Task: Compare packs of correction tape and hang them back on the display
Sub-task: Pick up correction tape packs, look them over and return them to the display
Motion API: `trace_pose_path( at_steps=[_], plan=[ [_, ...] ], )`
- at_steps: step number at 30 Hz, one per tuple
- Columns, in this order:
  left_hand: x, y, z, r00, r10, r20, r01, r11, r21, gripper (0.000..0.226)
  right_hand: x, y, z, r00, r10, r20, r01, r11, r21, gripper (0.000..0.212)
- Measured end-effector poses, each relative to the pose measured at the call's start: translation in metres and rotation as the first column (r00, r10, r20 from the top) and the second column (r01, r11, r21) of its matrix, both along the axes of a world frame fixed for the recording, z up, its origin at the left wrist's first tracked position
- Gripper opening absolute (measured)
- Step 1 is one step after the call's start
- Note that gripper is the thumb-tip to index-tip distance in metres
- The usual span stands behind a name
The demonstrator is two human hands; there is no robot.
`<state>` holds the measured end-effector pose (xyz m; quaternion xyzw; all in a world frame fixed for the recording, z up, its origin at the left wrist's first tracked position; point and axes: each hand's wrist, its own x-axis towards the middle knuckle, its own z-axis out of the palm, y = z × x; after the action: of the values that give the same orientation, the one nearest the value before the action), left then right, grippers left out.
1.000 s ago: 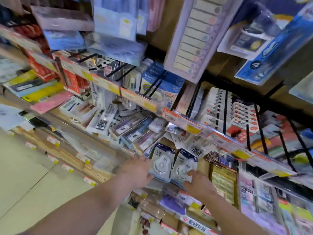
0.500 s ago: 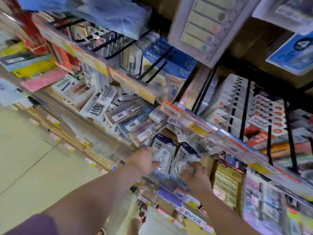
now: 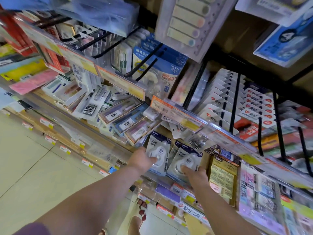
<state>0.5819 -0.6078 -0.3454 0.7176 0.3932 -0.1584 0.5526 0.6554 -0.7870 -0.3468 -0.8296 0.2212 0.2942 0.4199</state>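
Note:
Two packs of correction tape hang side by side low on the display, each a blue-topped card with a white dispenser. My left hand grips the left pack by its lower left side, thumb on the dispenser. My right hand holds the right pack from below, fingers over its lower edge and thumb on the front. Another identical pack peeks out behind the right one.
Black wire hooks with white carded packs jut out above right. A clear price rail runs just over the packs. Ink boxes lie on the shelf to the left. Yellow sticky-note packs hang right of my right hand.
Both hands have closed round the two packs they were reaching for. The camera has moved closer to the display and tilted down.

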Motion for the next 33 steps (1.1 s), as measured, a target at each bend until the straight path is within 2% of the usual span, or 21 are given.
trace_pose_path(
  at_steps=[4, 8, 13, 16, 21, 25, 26, 29, 33],
  plan=[
    [-0.008, -0.005, 0.004, 0.995, 0.096, 0.029, -0.093, 0.991, -0.095, 0.029, -0.013, -0.01, 0.005, 0.994, -0.106, -0.034, 0.11, 0.984, 0.14, 0.057],
    [-0.023, -0.012, 0.009, 0.982, 0.185, 0.029, -0.177, 0.967, -0.183, 0.046, -0.031, -0.018, 0.008, 0.989, -0.151, -0.007, 0.15, 0.973, 0.173, 0.061],
    [-0.046, -0.017, 0.013, 0.975, 0.209, 0.074, -0.186, 0.953, -0.239, 0.027, -0.059, -0.023, 0.02, 0.985, -0.168, 0.031, 0.158, 0.965, 0.209, 0.049],
    [-0.06, -0.021, 0.02, 0.974, 0.204, 0.103, -0.174, 0.954, -0.245, 0.034, -0.076, -0.029, 0.031, 0.984, -0.168, 0.057, 0.15, 0.959, 0.241, 0.047],
    [-0.085, -0.028, 0.035, 0.969, 0.156, 0.192, -0.1, 0.957, -0.273, 0.027, -0.11, -0.033, 0.047, 0.974, -0.16, 0.157, 0.11, 0.952, 0.287, 0.076],
    [-0.105, -0.032, 0.048, 0.96, 0.135, 0.245, -0.051, 0.945, -0.323, 0.031, -0.135, -0.038, 0.067, 0.955, -0.213, 0.207, 0.123, 0.917, 0.379, 0.087],
    [-0.109, -0.033, 0.051, 0.956, 0.145, 0.257, -0.051, 0.939, -0.341, 0.032, -0.139, -0.041, 0.071, 0.952, -0.215, 0.218, 0.114, 0.909, 0.401, 0.082],
    [-0.117, -0.035, 0.063, 0.937, 0.183, 0.298, -0.066, 0.929, -0.364, 0.023, -0.153, -0.05, 0.084, 0.936, -0.199, 0.292, 0.058, 0.901, 0.431, 0.044],
    [-0.13, -0.037, 0.078, 0.904, 0.21, 0.372, -0.054, 0.92, -0.388, 0.015, -0.172, -0.052, 0.106, 0.913, -0.245, 0.327, 0.06, 0.872, 0.487, 0.046]
  ],
)
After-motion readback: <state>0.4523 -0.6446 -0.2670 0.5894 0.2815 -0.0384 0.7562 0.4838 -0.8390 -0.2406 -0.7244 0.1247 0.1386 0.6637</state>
